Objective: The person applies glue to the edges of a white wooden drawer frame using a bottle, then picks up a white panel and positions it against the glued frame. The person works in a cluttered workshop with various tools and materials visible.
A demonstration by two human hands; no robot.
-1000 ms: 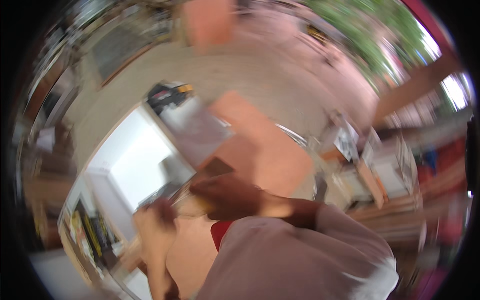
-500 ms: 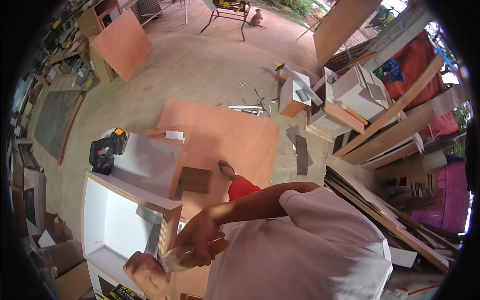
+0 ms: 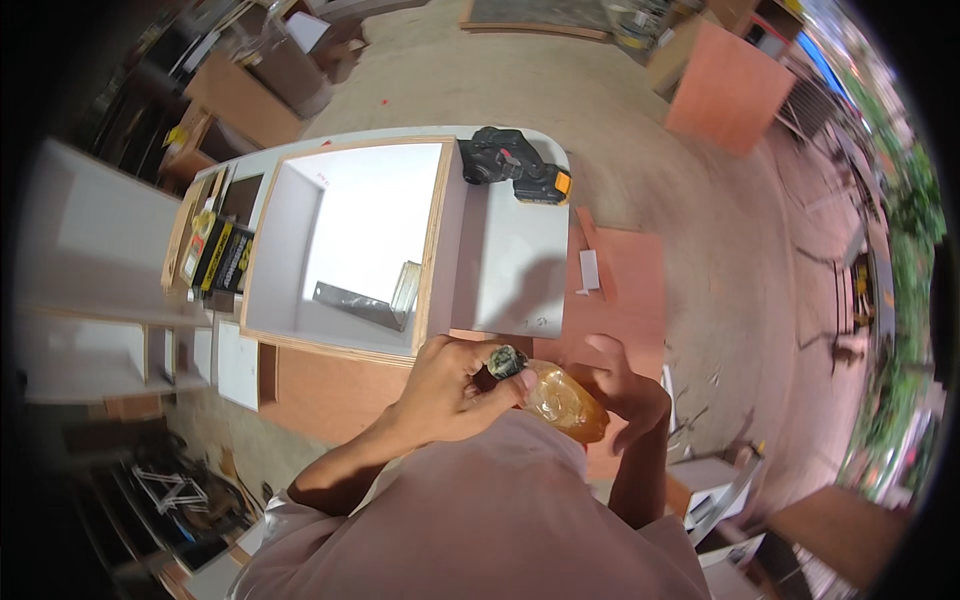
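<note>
Both my hands are in front of my chest, above the near edge of a white open box with plywood edges [image 3: 436, 262]. My left hand [image 3: 450, 392] is closed round the neck end of a clear plastic bottle [image 3: 566, 404] with amber-coloured contents. The dark, mottled tip [image 3: 506, 362] of the bottle shows between its thumb and fingers. My right hand [image 3: 632, 388] is at the bottle's wide end, its fingers apart and curved. Whether it touches the bottle, I cannot tell. Inside the white box lies a flat grey metal piece [image 3: 360, 302].
A black cordless drill [image 3: 500, 158] lies on the white surface beyond the box. Black and yellow packages [image 3: 222, 255] stand left of it. Reddish plywood [image 3: 632, 270] covers floor at the right. White cabinets [image 3: 85, 340] stand at the far left; a plywood panel [image 3: 725, 90] leans at the back.
My view has swung round towards the white box. The right hand, which was wrapped round the bottle, has opened; the left hand now grips the bottle's neck end.
</note>
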